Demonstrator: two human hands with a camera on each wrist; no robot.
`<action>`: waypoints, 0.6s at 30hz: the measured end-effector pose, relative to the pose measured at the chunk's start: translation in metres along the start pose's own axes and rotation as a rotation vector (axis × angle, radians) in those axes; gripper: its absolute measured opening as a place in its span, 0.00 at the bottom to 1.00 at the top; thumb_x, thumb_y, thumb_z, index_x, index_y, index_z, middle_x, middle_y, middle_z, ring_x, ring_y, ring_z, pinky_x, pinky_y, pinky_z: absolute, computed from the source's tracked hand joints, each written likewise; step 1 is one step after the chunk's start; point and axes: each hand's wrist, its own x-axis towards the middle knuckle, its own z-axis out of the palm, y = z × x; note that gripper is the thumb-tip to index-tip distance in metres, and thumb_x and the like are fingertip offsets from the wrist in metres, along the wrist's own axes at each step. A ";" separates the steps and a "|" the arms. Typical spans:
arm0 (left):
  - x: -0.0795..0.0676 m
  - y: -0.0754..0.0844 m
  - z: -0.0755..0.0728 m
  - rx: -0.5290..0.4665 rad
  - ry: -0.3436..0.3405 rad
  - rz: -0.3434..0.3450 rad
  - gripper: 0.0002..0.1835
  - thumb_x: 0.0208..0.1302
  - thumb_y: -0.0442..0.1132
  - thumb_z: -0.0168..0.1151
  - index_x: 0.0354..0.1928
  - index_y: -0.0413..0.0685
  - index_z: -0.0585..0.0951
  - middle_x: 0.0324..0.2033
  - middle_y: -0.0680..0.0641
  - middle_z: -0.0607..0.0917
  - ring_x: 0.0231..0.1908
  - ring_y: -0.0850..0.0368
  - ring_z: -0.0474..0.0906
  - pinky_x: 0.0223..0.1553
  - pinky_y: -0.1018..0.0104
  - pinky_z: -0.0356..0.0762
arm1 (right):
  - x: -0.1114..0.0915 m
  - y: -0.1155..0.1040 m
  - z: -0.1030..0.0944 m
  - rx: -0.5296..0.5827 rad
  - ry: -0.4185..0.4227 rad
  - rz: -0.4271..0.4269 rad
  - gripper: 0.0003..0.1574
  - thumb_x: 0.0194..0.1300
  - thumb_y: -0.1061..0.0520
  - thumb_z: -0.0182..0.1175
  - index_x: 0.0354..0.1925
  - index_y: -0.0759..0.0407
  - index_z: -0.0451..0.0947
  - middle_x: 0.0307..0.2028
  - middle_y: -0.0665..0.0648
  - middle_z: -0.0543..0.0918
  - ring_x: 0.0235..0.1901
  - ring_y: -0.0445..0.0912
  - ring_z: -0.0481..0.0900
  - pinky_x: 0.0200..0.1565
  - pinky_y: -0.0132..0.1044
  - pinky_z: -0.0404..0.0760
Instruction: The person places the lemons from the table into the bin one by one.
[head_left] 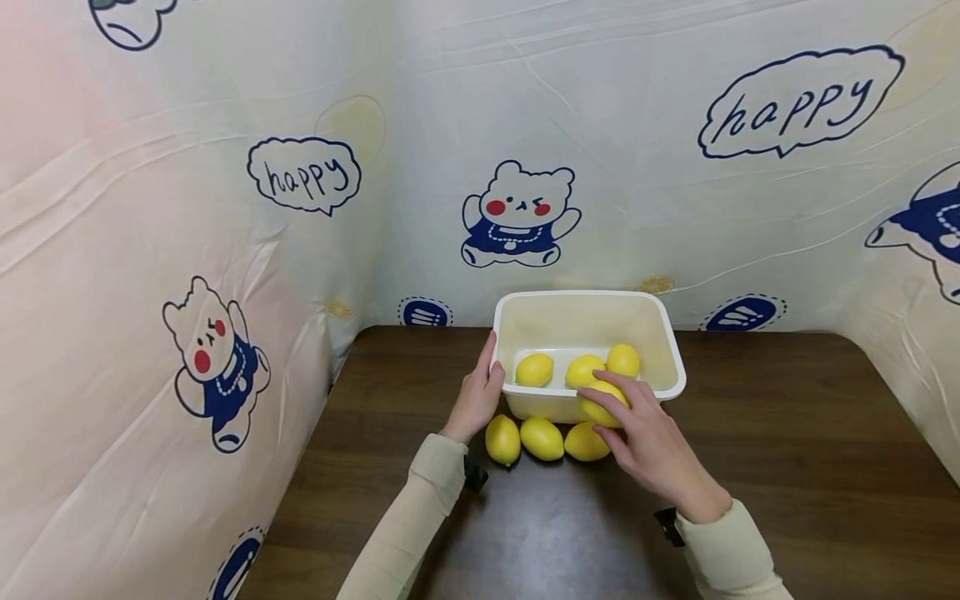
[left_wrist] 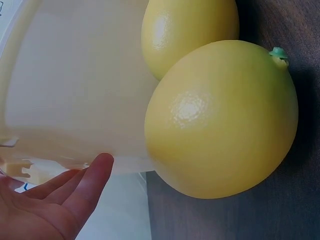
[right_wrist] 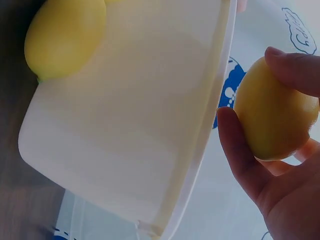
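My right hand (head_left: 656, 442) holds a yellow lemon (right_wrist: 275, 112) between thumb and fingers, above the front rim of a cream plastic bin (head_left: 585, 300). Inside the bin lie a lemon (head_left: 534, 370) at the left and two more on the right, partly behind the held one. Against the bin's left side rests my left hand (head_left: 480, 393), its fingers nearly straight along the outer wall in the left wrist view. On the table before the bin, three lemons sit in a row; the leftmost lemon (left_wrist: 220, 120) has a green stem tip.
The bin stands at the back of a dark wooden table (head_left: 795, 433). Behind it and along both sides hangs a pale cloth (head_left: 630, 225) printed with cartoon bears and "happy" bubbles.
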 end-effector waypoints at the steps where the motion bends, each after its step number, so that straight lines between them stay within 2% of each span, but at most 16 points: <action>1: 0.000 0.000 0.000 0.000 -0.001 -0.001 0.31 0.76 0.45 0.36 0.77 0.66 0.46 0.73 0.51 0.60 0.54 0.49 0.75 0.62 0.48 0.70 | 0.000 0.001 -0.001 -0.001 0.002 0.003 0.36 0.50 0.65 0.71 0.58 0.48 0.76 0.61 0.58 0.72 0.57 0.55 0.69 0.47 0.50 0.78; 10: -0.001 0.001 -0.001 -0.003 -0.006 -0.013 0.31 0.75 0.46 0.36 0.77 0.67 0.45 0.73 0.51 0.61 0.52 0.49 0.76 0.60 0.49 0.72 | 0.006 0.007 -0.012 -0.025 0.006 0.025 0.36 0.50 0.64 0.72 0.58 0.49 0.76 0.62 0.58 0.71 0.57 0.56 0.68 0.42 0.49 0.80; 18: 0.000 0.001 -0.001 -0.014 -0.015 -0.018 0.31 0.76 0.46 0.36 0.76 0.68 0.45 0.73 0.53 0.60 0.59 0.49 0.74 0.63 0.48 0.69 | 0.008 0.010 -0.019 -0.023 0.000 0.066 0.35 0.52 0.65 0.70 0.58 0.49 0.76 0.63 0.59 0.70 0.59 0.58 0.67 0.50 0.57 0.78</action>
